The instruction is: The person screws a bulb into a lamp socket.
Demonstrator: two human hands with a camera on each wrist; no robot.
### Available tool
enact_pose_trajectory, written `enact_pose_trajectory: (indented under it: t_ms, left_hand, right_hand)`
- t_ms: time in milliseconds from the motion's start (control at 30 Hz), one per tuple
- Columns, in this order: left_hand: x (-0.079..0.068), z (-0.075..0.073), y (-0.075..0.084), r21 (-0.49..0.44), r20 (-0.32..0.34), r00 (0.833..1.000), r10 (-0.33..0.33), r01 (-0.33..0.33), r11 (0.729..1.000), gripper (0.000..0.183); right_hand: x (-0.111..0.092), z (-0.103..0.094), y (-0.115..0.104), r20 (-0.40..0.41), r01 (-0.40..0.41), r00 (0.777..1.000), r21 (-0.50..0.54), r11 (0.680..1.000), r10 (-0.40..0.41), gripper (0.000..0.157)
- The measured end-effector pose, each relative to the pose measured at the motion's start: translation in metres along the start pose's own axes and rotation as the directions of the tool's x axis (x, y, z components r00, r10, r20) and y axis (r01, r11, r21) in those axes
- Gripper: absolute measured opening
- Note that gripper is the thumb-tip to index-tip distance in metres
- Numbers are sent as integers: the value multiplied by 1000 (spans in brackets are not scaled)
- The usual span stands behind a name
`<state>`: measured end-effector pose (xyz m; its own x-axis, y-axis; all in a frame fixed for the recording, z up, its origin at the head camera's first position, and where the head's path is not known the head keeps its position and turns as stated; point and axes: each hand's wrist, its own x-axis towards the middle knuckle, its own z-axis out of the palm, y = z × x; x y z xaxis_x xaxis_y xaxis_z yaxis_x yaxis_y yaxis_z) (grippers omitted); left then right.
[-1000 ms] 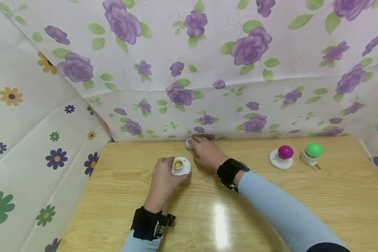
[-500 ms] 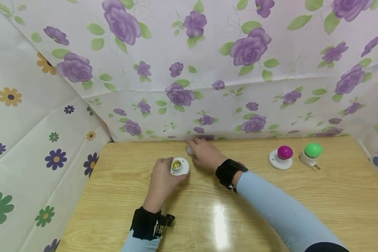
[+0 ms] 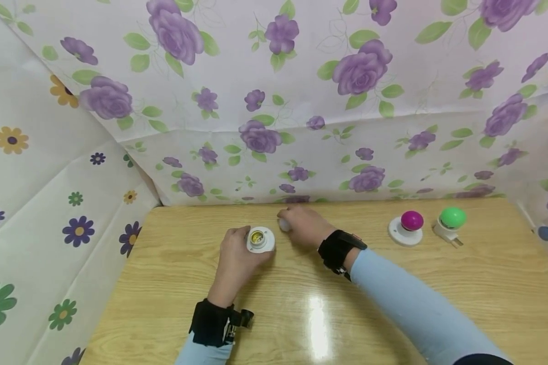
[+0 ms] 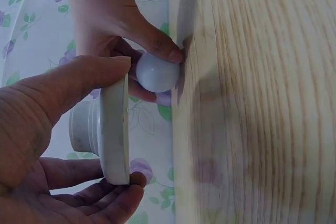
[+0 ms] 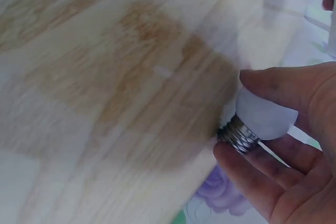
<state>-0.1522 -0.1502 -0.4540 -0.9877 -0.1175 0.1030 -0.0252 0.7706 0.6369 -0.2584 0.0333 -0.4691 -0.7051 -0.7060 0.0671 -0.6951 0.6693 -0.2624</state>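
My left hand (image 3: 237, 258) grips a round white lamp socket (image 3: 261, 240) by its base, thumb on one side and fingers on the other. Its brass-coloured threaded opening faces up, and the left wrist view shows the socket base (image 4: 114, 129) held above the wood. Just behind and to the right, my right hand (image 3: 307, 226) holds a small white light bulb (image 3: 284, 224) between thumb and fingers. In the right wrist view the bulb (image 5: 264, 117) is tilted, with its silver screw cap (image 5: 239, 134) by a fingertip.
At the right of the wooden table (image 3: 347, 324) stands a magenta bulb (image 3: 412, 221) in a round white socket (image 3: 405, 236). Beside it is a green bulb (image 3: 453, 218) in a white plug-in holder (image 3: 448, 233). A flowered sheet (image 3: 319, 152) rises along the back edge.
My right hand has picked the white bulb up from near the back edge and drawn it slightly toward me and right. The left hand and its socket have hardly moved.
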Motion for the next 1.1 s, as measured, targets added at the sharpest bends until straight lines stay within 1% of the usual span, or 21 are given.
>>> enact_pose_trajectory:
  t_ms: [100,200,267,333,433,500,633,700,767,867,967,1100]
  left_hand:
    - [-1,2,0,-5,-5,1000,2,-2,1000,79]
    - [-2,4,-1,-13,-14,1000,11,-11,1000,77]
    - [-2,5,-1,-19,-21,1000,21,-22,1000,76]
    - [-2,7,0,-29,-25,999,33,-34,999,74]
    - [-1,11,1,-42,-29,998,50,-51,998,71]
    - [-1,15,2,-50,-24,998,50,-51,997,72]
    - [0,19,8,-69,-11,999,36,-37,997,77]
    - [1,21,11,-77,-9,999,43,-44,996,78]
    - [2,22,14,-84,-17,998,68,-69,994,78]
    - [5,25,18,-84,-32,992,124,-126,988,75]
    - [7,29,23,-88,-30,986,164,-166,982,73]
    - [7,35,27,-100,2,985,173,-172,980,75]
  right_hand:
    - [-8,-6,4,-7,-11,1000,59,998,11,44]
    - [-17,-13,8,-31,-27,999,104,994,30,47]
    - [-24,-18,11,-55,-41,997,153,987,50,50]
    - [-32,-23,14,-84,-52,994,211,976,71,50]
    - [-43,-29,20,-133,-49,987,310,950,94,50]
    - [-51,-32,23,-166,-46,980,347,937,110,50]
    - [-62,-40,28,-206,-53,968,394,918,144,50]
    - [-66,-45,29,-216,-55,964,413,909,156,48]
    - [-69,-49,29,-216,-53,963,438,898,162,47]
    - [-72,-55,30,-225,-34,962,468,883,156,47]
    - [-76,-60,30,-239,-16,959,492,870,153,46]
    - [-81,-66,28,-256,-16,952,509,861,169,45]
